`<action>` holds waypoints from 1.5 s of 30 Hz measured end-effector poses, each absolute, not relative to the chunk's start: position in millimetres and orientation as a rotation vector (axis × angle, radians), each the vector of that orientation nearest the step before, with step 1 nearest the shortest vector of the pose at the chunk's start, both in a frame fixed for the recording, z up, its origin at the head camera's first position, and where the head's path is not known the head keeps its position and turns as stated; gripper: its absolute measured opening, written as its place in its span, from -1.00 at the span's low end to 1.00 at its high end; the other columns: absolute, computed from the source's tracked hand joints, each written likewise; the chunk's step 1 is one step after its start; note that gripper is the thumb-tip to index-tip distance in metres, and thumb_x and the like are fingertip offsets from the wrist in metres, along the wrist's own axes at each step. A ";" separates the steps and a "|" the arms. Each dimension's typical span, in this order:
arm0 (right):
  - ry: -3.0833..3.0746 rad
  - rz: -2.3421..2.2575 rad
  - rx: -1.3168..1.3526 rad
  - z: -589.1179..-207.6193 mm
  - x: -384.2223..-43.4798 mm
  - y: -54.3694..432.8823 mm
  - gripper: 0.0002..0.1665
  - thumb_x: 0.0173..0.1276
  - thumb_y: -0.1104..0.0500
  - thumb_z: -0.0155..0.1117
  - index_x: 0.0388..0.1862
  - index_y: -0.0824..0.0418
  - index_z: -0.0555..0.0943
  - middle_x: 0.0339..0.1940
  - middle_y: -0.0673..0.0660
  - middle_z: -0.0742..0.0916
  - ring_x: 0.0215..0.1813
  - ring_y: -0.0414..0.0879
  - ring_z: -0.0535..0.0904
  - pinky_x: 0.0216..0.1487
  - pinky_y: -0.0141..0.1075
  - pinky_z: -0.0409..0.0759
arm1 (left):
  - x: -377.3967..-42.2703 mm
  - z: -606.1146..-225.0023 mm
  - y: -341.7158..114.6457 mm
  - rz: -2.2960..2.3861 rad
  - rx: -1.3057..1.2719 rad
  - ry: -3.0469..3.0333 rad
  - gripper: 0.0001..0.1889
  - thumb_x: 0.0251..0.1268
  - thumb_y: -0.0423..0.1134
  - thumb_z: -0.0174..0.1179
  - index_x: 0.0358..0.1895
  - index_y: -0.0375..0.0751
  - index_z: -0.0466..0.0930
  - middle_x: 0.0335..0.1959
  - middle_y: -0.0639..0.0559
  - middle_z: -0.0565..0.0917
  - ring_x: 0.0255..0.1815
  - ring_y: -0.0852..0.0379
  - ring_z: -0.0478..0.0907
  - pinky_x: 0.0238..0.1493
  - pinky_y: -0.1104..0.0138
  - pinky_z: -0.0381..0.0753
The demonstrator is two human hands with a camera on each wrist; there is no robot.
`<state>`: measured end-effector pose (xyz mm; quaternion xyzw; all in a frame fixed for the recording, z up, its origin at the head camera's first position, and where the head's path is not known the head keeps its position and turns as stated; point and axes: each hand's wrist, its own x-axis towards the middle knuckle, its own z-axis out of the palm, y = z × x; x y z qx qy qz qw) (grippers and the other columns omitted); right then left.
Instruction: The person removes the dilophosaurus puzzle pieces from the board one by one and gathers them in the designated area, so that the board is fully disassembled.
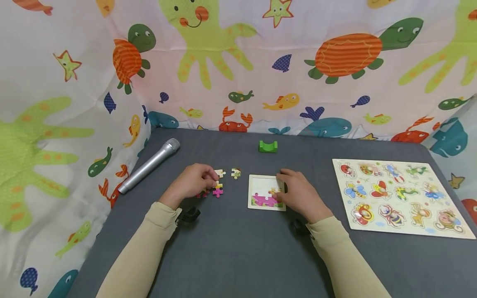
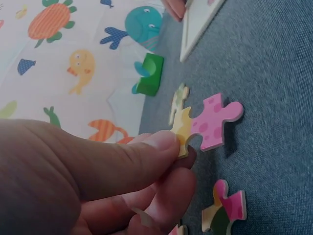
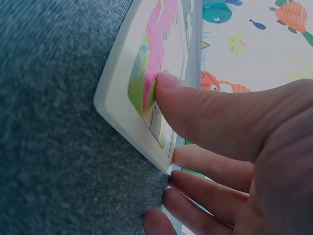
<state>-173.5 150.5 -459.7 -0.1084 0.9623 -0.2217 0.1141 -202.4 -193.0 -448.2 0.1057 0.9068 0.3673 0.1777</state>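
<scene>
Between thumb and fingers, my left hand (image 1: 191,182) pinches a pink-and-yellow jigsaw piece (image 2: 210,125), raised a little off the table. Several loose pieces lie around that hand, among them a pink-and-green piece (image 2: 226,208) and one cream-green piece (image 1: 236,173) to its right. My right hand (image 1: 299,194) holds the right side of a square puzzle tray (image 1: 250,192): its thumb (image 3: 171,85) rests on the fitted pieces, and its fingers lie along the outer edge. Pink and green pieces (image 3: 155,46) fill the tray's near part; the hand partly hides its right side.
A silver microphone (image 1: 150,165) lies at the left. Behind the tray stands a green curved block (image 1: 268,147). A wooden insect puzzle board (image 1: 404,198) lies at the right. A sea-animal cloth (image 1: 231,66) hangs behind the grey table (image 1: 238,252).
</scene>
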 end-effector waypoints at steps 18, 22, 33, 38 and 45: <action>2.813 -0.655 -0.306 -459.8 -175.1 151.2 -0.19 0.40 0.05 0.53 0.56 0.30 0.52 0.68 0.34 0.43 0.67 0.37 0.32 0.57 0.25 0.44 | -204.7 -451.4 -192.0 1.017 0.250 2.604 -0.91 0.47 -0.25 0.40 -0.05 -0.09 0.78 -0.23 0.01 0.79 -0.27 0.07 0.68 -0.17 0.23 0.63; 2.825 -0.643 -0.327 -459.4 -174.6 152.0 -0.20 0.41 0.05 0.53 0.54 0.31 0.53 0.67 0.35 0.45 0.66 0.38 0.33 0.56 0.24 0.45 | -205.5 -450.3 -192.0 1.007 0.229 2.607 -0.90 0.48 -0.25 0.40 -0.04 -0.09 0.78 -0.21 0.01 0.78 -0.25 0.06 0.67 -0.15 0.23 0.64; 2.812 -0.644 -0.298 -457.9 -174.0 154.2 -0.19 0.41 0.03 0.52 0.56 0.28 0.52 0.68 0.33 0.43 0.68 0.38 0.30 0.57 0.27 0.42 | -207.9 -447.5 -189.5 0.992 0.227 2.635 -0.91 0.48 -0.19 0.41 -0.07 -0.06 0.78 -0.25 0.01 0.77 -0.29 0.05 0.65 -0.22 0.22 0.63; 2.810 -0.650 -0.318 -459.4 -174.1 154.6 -0.20 0.41 0.03 0.52 0.55 0.29 0.53 0.68 0.34 0.44 0.67 0.38 0.31 0.58 0.27 0.41 | -202.8 -445.1 -177.2 1.006 0.282 2.696 -0.94 0.50 -0.16 0.41 -0.13 -0.01 0.76 -0.27 0.01 0.77 -0.36 0.08 0.63 -0.33 0.22 0.62; 2.799 -0.657 -0.339 -461.9 -176.8 152.7 -0.19 0.42 0.01 0.53 0.55 0.29 0.53 0.67 0.35 0.44 0.67 0.38 0.31 0.59 0.26 0.40 | -202.3 -439.6 -122.7 0.969 0.458 2.692 -0.95 0.47 -0.15 0.43 -0.14 0.02 0.79 -0.31 0.11 0.74 -0.39 0.12 0.61 -0.32 0.26 0.60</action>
